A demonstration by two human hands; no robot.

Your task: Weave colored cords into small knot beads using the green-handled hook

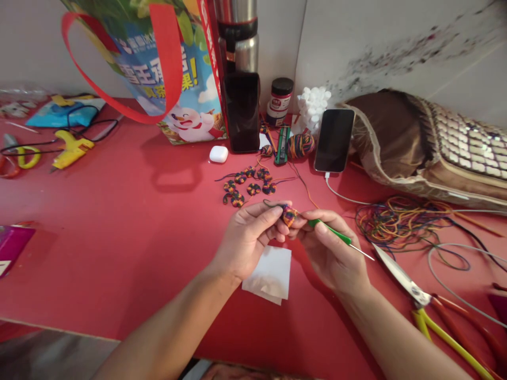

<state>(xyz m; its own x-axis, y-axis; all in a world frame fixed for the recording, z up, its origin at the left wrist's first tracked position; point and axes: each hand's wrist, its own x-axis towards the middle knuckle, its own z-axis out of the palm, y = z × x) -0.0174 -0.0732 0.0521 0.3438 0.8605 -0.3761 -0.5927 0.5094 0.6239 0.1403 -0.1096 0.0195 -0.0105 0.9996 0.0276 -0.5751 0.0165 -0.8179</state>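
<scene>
Between the thumb and fingers of my left hand (249,232) is a small multicoloured crochet piece (289,215), orange, purple and dark. My right hand (336,248) grips a crochet hook (335,234) by its green handle, with a thin metal end pointing right and down; its fingertips are close to the crochet piece. The hook's other end is hidden by the fingers. A strand of orange yarn runs up from the hands toward a multicoloured yarn ball (301,145). Just beyond the hands lie several small round crochet pieces (253,188) in the same colours.
Folded white paper (271,274) lies below the hands. At right are large scissors (415,293), tangled yarn (400,224) and a sequinned bag (455,142). Two phones (335,140) stand upright behind, near a white earbud case (218,154) and a shopping bag (190,79). A yellow glue gun (71,148) lies left.
</scene>
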